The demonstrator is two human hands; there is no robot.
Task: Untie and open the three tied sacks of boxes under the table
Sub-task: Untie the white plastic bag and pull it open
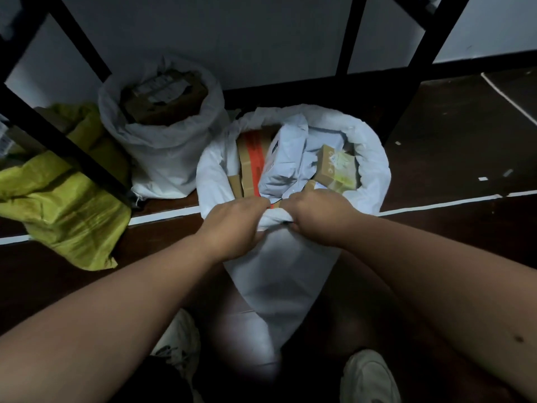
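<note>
Head view: fingers (263,202) buried in sack (290,274) rim.

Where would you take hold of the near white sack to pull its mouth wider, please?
Probably at the rolled rim of the near white sack, from above, fingers curled over the edge. The left hand and right hand already grip the bunched near rim that way. The mouth stands upward and open, and the parcels sit below the rim, so the edge is free.

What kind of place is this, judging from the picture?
Probably a parcel storeroom or sorting area: woven sacks full of parcels, one white sack gripped at its rim, another open behind, stand on a dark floor under a black metal table frame.
</note>
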